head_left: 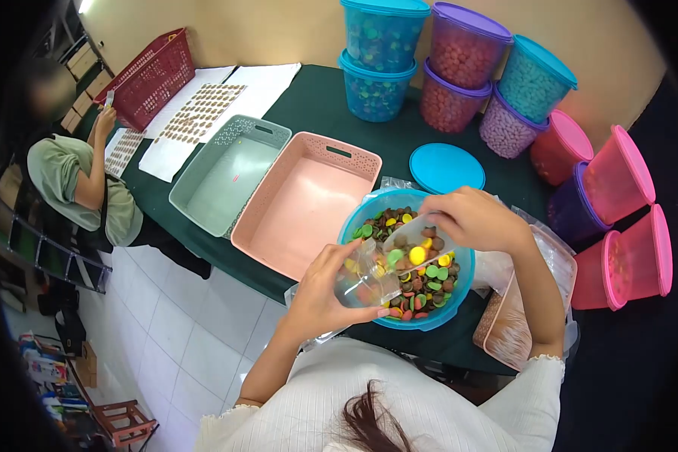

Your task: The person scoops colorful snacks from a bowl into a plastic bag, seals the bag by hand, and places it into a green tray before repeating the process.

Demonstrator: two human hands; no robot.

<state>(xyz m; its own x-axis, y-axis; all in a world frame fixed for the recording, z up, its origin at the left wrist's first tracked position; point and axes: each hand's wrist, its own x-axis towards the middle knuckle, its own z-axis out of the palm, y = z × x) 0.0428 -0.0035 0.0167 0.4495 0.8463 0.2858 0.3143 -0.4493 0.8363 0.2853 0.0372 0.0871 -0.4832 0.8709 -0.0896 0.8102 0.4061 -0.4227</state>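
Observation:
My left hand point(320, 290) is closed around a clear plastic bag point(369, 280), holding its mouth up over a blue tub point(470, 275). A few coloured pieces show in the bag. In my right hand point(478, 218) is a translucent scoop point(404, 235), tilted toward the bag's mouth and carrying brown, yellow and green pieces. Loose button-shaped candies point(429, 286) in brown, green, yellow and red fill the tub below both hands. Part of the scoop's grip is hidden by my right fingers.
Left of the tub stand a pink basket point(309, 203) and a grey-green basket point(222, 181). A blue lid point(447, 168) lies behind it. Lidded tubs point(380, 90) stand stacked at the back and right. Clear bags fill a box point(497, 328). Another person point(83, 181) works at far left.

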